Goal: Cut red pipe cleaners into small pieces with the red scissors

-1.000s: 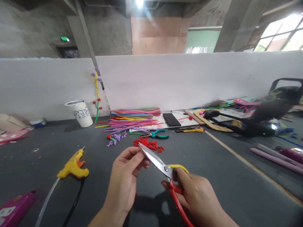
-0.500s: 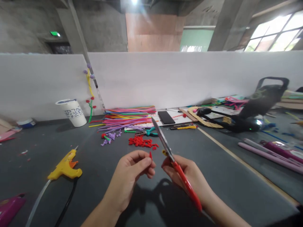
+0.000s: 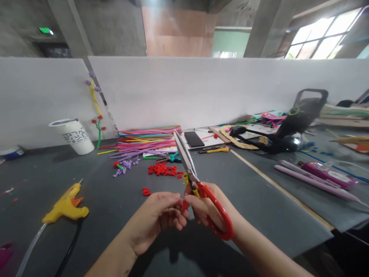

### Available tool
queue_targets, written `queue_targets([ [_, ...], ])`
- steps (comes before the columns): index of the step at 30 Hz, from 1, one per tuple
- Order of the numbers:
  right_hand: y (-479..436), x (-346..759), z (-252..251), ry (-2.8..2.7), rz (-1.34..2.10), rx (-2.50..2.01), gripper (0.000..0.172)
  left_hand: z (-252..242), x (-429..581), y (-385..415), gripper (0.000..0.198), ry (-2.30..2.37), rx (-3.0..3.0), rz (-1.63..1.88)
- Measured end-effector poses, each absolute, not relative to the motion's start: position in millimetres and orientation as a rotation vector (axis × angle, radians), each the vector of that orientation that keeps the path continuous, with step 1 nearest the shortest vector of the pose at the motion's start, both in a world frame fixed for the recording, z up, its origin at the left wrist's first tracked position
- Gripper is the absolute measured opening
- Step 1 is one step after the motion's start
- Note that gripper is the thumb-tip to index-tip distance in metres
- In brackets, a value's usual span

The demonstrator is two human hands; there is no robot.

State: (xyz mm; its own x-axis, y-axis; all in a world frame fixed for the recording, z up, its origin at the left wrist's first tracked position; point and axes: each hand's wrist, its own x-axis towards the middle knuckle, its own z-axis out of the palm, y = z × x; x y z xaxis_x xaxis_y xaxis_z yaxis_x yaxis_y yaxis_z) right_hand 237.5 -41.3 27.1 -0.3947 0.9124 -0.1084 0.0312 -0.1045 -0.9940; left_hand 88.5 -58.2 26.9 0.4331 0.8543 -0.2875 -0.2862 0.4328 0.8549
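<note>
Closest to the camera, the left hand [image 3: 155,215] has a tiny red piece [image 3: 183,205] pinched at its fingertips, right between the two hands. The right hand [image 3: 203,207] is wrapped round the red-handled scissors [image 3: 184,157], blades pointing away; its fingertips sit right by that piece, can't tell if they touch it. They're over a dark grey table [image 3: 259,192] with a pale strip [image 3: 282,189] running diagonally across it on the right.

Yellow glue gun [image 3: 65,204] lies to the left. Over on the right there's a purple gadget [image 3: 323,173] with a whitish label, too blurry to read. Past the hands: a heap of red bits [image 3: 163,169], purple bits [image 3: 128,166] beside it, then a black phone [image 3: 193,139] and a bundle of colourful pipe cleaners [image 3: 147,142]. The white cup [image 3: 77,142] has dark blue handwriting, but I can't make out the words.

Behind that, a white partition [image 3: 184,92], then bare concrete, a glowing green sign [image 3: 46,30] (unreadable) and a bright window [image 3: 319,34].
</note>
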Motion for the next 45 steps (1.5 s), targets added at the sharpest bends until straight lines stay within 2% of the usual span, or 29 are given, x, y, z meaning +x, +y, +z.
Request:
queue_targets([
  [2,-41.9,236.5,24.1,-1.465,1.576,-1.1,0.005,25.0,90.0,-57.8,0.026,0.833,0.8,0.795],
  [8,-38.7,237.8,22.8,-1.437,1.478,-1.128,0.008,28.6,84.5,-58.1,0.018,0.926,0.967,0.69],
  [12,-37.0,239.0,21.2,-1.455,1.456,-1.133,0.008,32.6,82.7,-57.3,0.02,0.977,1.002,0.813],
  [16,-40.2,235.8,19.9,-1.467,1.463,-1.132,0.007,30.4,85.4,-57.5,0.011,0.933,0.94,0.838],
  [22,-34.4,239.8,25.3,-1.363,1.424,-1.117,0.019,31.3,82.8,-56.6,0.009,1.022,0.984,0.893],
  [26,-30.1,242.8,22.6,-1.366,1.412,-1.16,0.021,32.0,83.4,-56.0,0.011,1.053,1.054,0.903],
  [29,-31.3,242.2,19.6,-1.409,1.397,-1.216,0.018,33.4,74.7,-50.3,0.012,1.162,1.233,0.912],
  [31,-33.0,241.9,18.9,-1.434,1.381,-1.25,0.018,35.1,59.6,-41.8,0.013,1.405,1.518,0.912],
  [33,-34.0,242.6,19.0,-1.454,1.37,-1.278,0.018,34.9,39.4,-30.8,0.015,1.822,1.895,0.809],
  [35,-34.2,243.9,19.0,-1.471,1.363,-1.301,0.017,30.7,20.3,-20.2,0.013,1.968,1.973,0.741],
  [40,-32.3,245.8,16.1,-1.505,1.356,-1.306,0.019,9.4,2.2,-7.0,0.016,1.965,2.065,0.491],
  [45,-30.9,245.7,11.7,-1.517,1.364,-1.293,0.02,1.4,1.8,-4.9,0.02,1.951,2.097,0.437],
])
